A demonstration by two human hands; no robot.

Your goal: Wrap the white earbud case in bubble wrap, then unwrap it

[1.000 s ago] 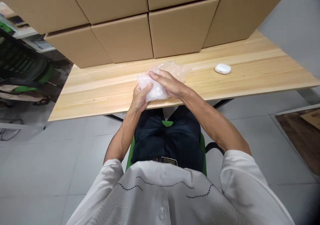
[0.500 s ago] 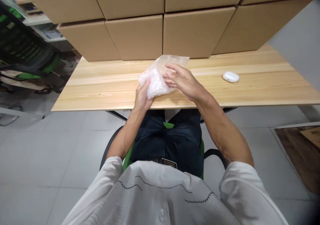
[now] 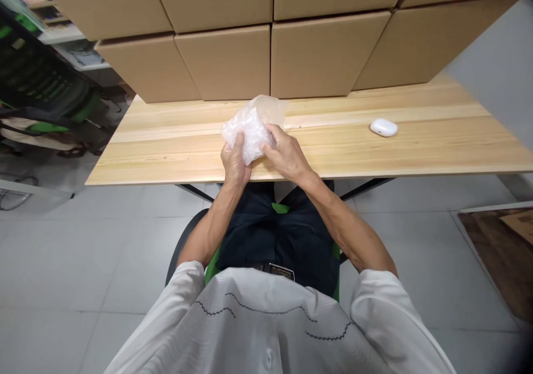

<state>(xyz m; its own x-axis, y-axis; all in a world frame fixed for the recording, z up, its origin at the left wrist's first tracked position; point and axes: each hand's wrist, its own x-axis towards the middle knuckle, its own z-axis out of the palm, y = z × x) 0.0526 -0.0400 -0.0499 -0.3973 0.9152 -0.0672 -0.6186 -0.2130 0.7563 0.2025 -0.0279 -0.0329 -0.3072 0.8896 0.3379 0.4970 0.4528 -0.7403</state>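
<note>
A bundle of clear bubble wrap (image 3: 251, 130) is held above the wooden table near its front edge; whatever it may contain cannot be made out. My left hand (image 3: 235, 162) grips its lower left side, thumb on top. On the right side, my right hand (image 3: 286, 153) pinches the wrap between thumb and fingers. A loose, thinner flap of the wrap sticks out at the back right. Farther right on the table lies a small white rounded case (image 3: 383, 127), touched by neither hand.
Stacked cardboard boxes (image 3: 225, 63) line the back of the wooden table (image 3: 437, 146). A dark chair with green parts (image 3: 45, 80) and shelves (image 3: 62, 33) stand at the left. A brown board or mat (image 3: 499, 252) is on the floor at the right.
My right hand has moved left and down and closed on the wrap's right side. The wrap has shifted slightly left, and its loose flap reaches less far right.
</note>
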